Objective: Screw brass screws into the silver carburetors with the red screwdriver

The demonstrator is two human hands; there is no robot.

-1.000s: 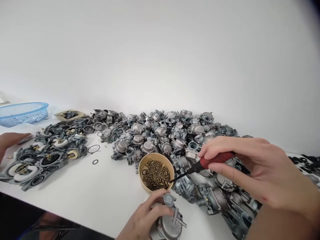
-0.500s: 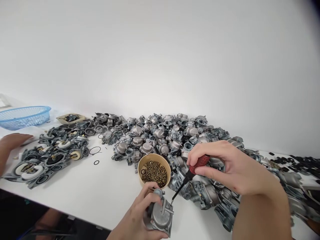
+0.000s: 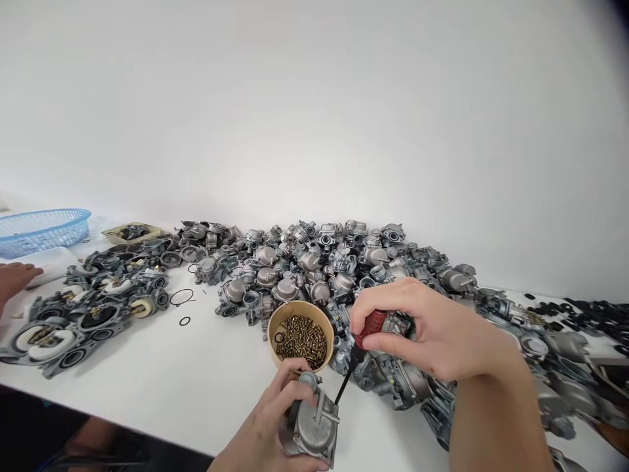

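My left hand grips a grey metal carburetor near the table's front edge, its round bowl facing up. My right hand is closed around the red handle of a screwdriver. The black shaft slants down, and its tip meets the carburetor's upper right corner; the screw there is too small to make out. Just beyond my left fingers stands a round tan tub filled with small brass-coloured screws.
A heap of carburetors spreads along the wall and to the right. Opened carburetor bodies with white floats lie at left, near another person's hand. Behind are a blue basket and black rubber rings. Small black parts lie far right.
My right hand and the screwdriver have shifted left and the shaft stands a little steeper, its tip still at the carburetor's corner. The other person's hand has drawn back to the left.
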